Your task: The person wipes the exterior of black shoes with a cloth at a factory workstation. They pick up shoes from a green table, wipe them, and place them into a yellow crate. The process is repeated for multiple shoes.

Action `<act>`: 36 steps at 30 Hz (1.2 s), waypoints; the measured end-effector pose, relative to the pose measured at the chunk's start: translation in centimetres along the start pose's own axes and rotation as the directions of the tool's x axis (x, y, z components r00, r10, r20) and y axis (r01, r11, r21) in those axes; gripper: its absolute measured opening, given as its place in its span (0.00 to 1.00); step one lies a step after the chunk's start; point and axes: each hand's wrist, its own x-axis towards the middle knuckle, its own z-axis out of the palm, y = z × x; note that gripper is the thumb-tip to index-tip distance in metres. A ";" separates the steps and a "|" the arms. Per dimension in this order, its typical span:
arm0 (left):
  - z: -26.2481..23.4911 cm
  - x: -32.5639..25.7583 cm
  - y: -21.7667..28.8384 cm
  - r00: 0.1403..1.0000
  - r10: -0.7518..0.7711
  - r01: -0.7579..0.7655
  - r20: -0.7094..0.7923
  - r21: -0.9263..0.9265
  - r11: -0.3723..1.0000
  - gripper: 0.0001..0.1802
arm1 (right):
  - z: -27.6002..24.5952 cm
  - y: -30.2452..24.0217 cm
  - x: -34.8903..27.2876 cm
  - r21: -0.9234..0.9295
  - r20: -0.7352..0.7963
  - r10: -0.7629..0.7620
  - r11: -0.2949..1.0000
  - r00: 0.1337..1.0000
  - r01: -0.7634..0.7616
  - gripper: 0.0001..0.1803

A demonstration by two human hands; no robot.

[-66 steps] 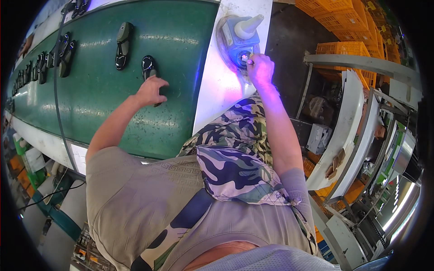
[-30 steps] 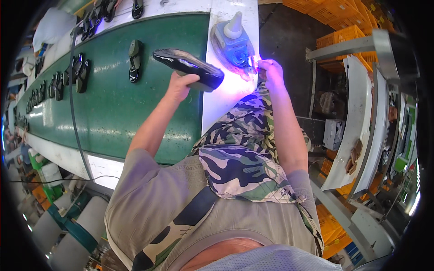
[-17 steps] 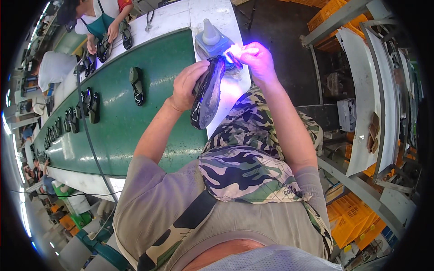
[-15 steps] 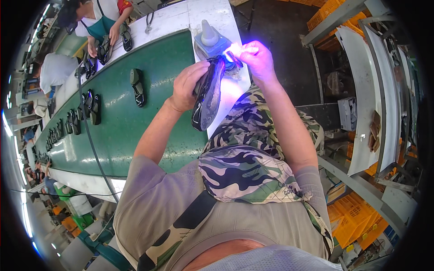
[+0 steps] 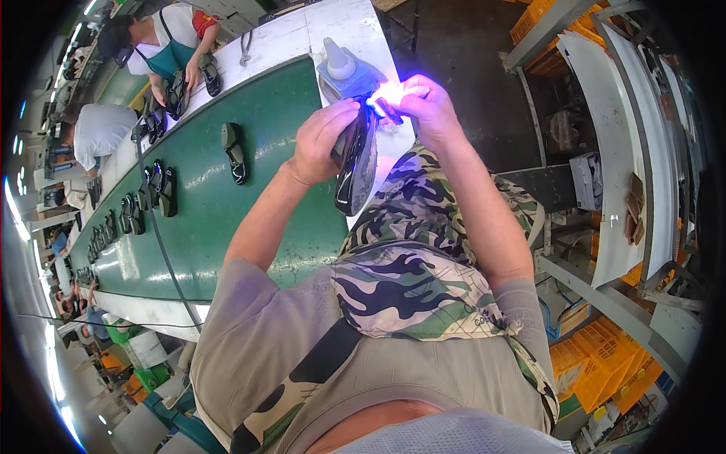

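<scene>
My left hand (image 5: 321, 144) is closed around a glossy black shoe (image 5: 354, 178), its fingers over the upper near the end farther from me. The shoe hangs lengthwise over the near end of the bench, its sole edge facing right. My right hand (image 5: 429, 110) pinches something small at that far end, beside the shoe. A bright blue-violet glow there washes out what the fingers hold. Just beyond the shoe, a blue container (image 5: 354, 78) stands on the white bench top, with a pale nozzle-topped bottle (image 5: 339, 62) at it.
A green conveyor belt (image 5: 272, 212) to my left carries a single shoe (image 5: 234, 153) and several others farther along. Across it a co-worker (image 5: 170, 57) handles shoes by a pair of pliers (image 5: 246, 48). Right are a metal rack (image 5: 620, 166) and orange crates (image 5: 601, 363).
The shoe has swung slightly more upright in my left hand. My right hand has shifted a little to the left and down, staying by the shoe's far end. The view has shifted slightly.
</scene>
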 end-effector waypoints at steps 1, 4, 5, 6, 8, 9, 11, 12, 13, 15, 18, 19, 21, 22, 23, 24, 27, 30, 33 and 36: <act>0.1 0.1 0.1 1.000 -0.015 0.015 0.007 0.001 1.000 0.31 | 0.1 -0.1 -0.3 0.019 0.008 0.002 1.000 1.000 -0.002 0.09; 0.5 0.2 0.5 0.996 -0.083 0.083 0.038 0.004 0.997 0.29 | 0.2 -0.7 -1.1 0.039 0.022 -0.011 0.999 1.000 0.010 0.10; 0.6 0.2 0.6 0.993 -0.109 0.109 0.049 0.006 0.994 0.27 | 0.3 -1.1 -1.4 0.022 0.023 -0.024 0.999 0.999 0.023 0.09; 0.7 0.3 0.7 0.991 -0.114 0.113 0.062 0.024 0.993 0.30 | 0.4 -1.6 -1.7 0.006 0.023 -0.037 0.999 0.999 0.036 0.09; 0.9 0.5 0.7 0.988 -0.124 0.119 0.088 0.061 0.991 0.35 | 0.5 -2.6 -2.2 -0.061 0.030 -0.078 0.995 0.997 0.080 0.09; 1.1 0.6 0.8 0.985 -0.139 0.133 0.098 0.064 0.989 0.35 | 0.6 -3.1 -2.5 -0.094 0.035 -0.098 0.990 0.995 0.101 0.10; 1.4 0.7 1.0 0.979 -0.168 0.161 0.119 0.069 0.985 0.35 | 0.9 -4.4 -3.2 -0.141 0.038 -0.081 0.986 0.996 0.086 0.10; 1.6 0.7 1.1 0.967 -0.211 0.205 0.140 0.054 0.977 0.35 | 1.0 -4.9 -3.5 -0.165 0.038 -0.073 0.983 0.997 0.079 0.10; 1.8 0.7 1.2 0.954 -0.253 0.249 0.162 0.041 0.968 0.35 | 1.0 -5.2 -3.7 -0.190 0.038 -0.094 0.977 0.995 0.100 0.10; 2.1 0.8 1.4 0.922 -0.319 0.323 0.219 0.022 0.946 0.35 | 1.0 -5.8 -4.1 -0.239 0.037 -0.139 0.960 0.990 0.143 0.10; 2.2 1.1 1.7 0.851 -0.403 0.420 0.336 0.023 0.907 0.35 | 0.6 -6.2 -4.3 -0.314 0.021 -0.196 0.930 0.980 0.193 0.10; 2.1 1.2 1.8 0.817 -0.431 0.455 0.383 0.033 0.890 0.35 | 0.5 -6.3 -4.3 -0.343 0.013 -0.220 0.915 0.975 0.211 0.10; 1.8 1.6 2.0 0.722 -0.478 0.526 0.499 0.052 0.849 0.37 | 0.2 -6.3 -4.3 -0.400 0.001 -0.268 0.883 0.963 0.246 0.10; 1.5 2.2 2.3 0.660 -0.494 0.563 0.567 0.062 0.824 0.38 | 0.0 -6.4 -4.3 -0.428 -0.005 -0.288 0.866 0.958 0.258 0.10; 1.2 2.5 2.4 0.590 -0.506 0.600 0.629 0.078 0.797 0.39 | -0.2 -6.4 -4.2 -0.453 -0.009 -0.306 0.850 0.952 0.269 0.10; 1.1 2.5 2.4 0.581 -0.482 0.614 0.656 0.036 0.789 0.36 | -0.3 -6.4 -4.1 -0.478 -0.012 -0.324 0.833 0.946 0.279 0.10; 0.5 2.8 2.2 0.546 -0.404 0.649 0.734 -0.065 0.758 0.32 | -0.7 -6.5 -4.1 -0.480 -0.033 -0.329 0.834 0.944 0.274 0.09; -0.2 3.4 2.1 0.513 -0.340 0.665 0.788 -0.115 0.738 0.35 | -0.8 -6.6 -4.1 -0.491 -0.034 -0.375 0.814 0.927 0.311 0.10; -0.3 3.3 1.8 0.512 -0.296 0.667 0.806 -0.156 0.729 0.36 | -1.5 -6.3 -4.0 -0.531 -0.023 -0.415 0.776 0.910 0.340 0.11; -0.4 3.6 1.8 0.495 -0.287 0.679 0.820 -0.159 0.717 0.37 | -2.0 -6.2 -4.0 -0.560 -0.017 -0.424 0.754 0.906 0.343 0.11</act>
